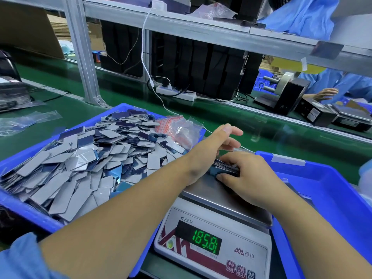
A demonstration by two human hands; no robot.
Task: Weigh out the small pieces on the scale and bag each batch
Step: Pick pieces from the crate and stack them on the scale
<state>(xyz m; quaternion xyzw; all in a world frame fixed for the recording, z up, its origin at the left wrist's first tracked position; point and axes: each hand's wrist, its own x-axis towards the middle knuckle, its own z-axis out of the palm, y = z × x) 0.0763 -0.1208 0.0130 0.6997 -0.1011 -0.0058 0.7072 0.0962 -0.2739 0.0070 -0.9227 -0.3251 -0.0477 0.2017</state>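
Observation:
A blue tray (26, 208) at the left holds a heap of flat grey and dark-blue pieces (80, 158). A bundle of small clear zip bags (179, 129) with red strips lies at the tray's far right corner. The scale (213, 234) stands in the middle; its green display reads 185.8. On its steel pan (221, 200) lies a stack of pieces (223, 168), mostly hidden by my hands. My right hand (247, 174) curls over the stack and grips its near side. My left hand (219, 143) reaches across, fingers stretched out along the stack's far side.
A second blue tray (326, 190) stands right of the scale. Behind runs a green conveyor belt (261, 125) with a power strip (177, 93), cables and black boxes under a metal shelf. Another person in blue works at the far right. Loose clear bags (24, 121) lie left.

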